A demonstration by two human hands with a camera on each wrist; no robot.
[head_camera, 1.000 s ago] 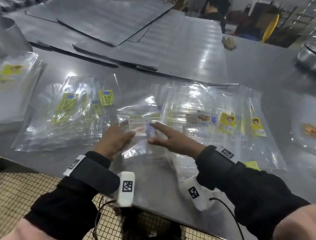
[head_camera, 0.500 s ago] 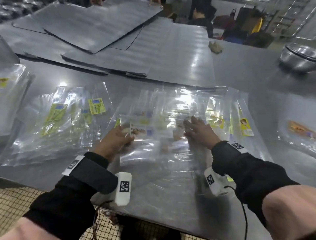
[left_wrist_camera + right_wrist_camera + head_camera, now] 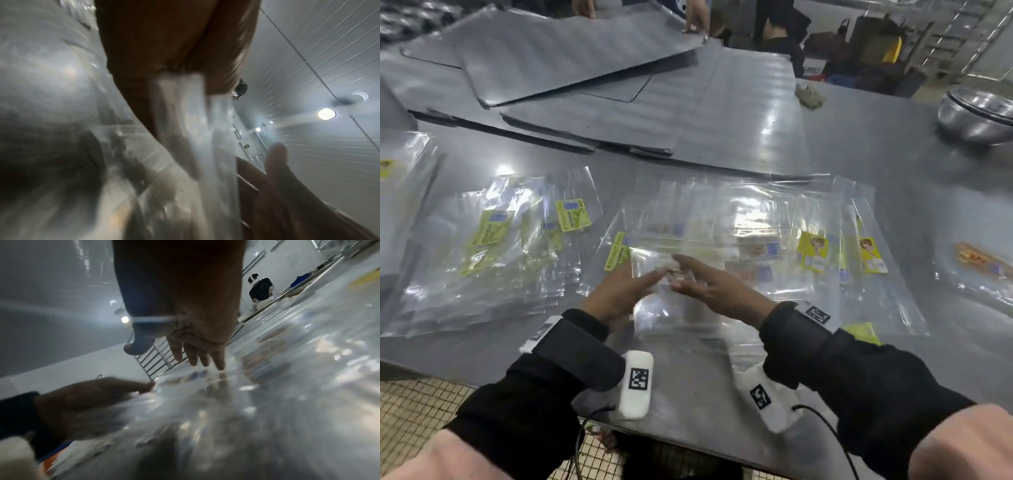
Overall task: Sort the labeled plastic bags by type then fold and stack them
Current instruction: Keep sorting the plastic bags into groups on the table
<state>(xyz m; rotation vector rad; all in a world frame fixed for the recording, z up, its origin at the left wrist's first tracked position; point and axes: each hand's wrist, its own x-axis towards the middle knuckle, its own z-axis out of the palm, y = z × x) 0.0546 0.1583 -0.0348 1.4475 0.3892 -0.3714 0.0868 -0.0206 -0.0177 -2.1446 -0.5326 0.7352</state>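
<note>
Desk: a grey brushed-steel desk (image 3: 859, 164) carries everything, giving a flat, slick face to press bags against.
Bag in hand: one clear plastic bag with a pale printed label (image 3: 671, 308) lies between the two hands at the desk's near middle, on top of other bags; its label sits under the fingertips, likely so the fold falls across it.
Left hand: the left hand (image 3: 619, 291) has its fingers (image 3: 650, 275) stretched nearly straight, flat against the bag's left part, holding nothing. In the left wrist view blurred clear film runs down past the palm.
Right hand: the right hand (image 3: 717, 286) is spread, its fingers (image 3: 205, 360) narrow-gapped and pointing down at the film, tips touching or just above it; no grip. I judge both hands are flattening or creasing the bag rather than lifting it.
Sorted pile: clear bags with green-yellow labels (image 3: 493, 240) lie fanned to the left, well apart from the hands, seemingly one type kept together.
Unsorted spread: clear bags with yellow cartoon labels (image 3: 813, 251) and pale blue-marked labels overlap to the right; sorting looks partly done.
Risk: the slick film may slide on the bags beneath while being folded.
</note>
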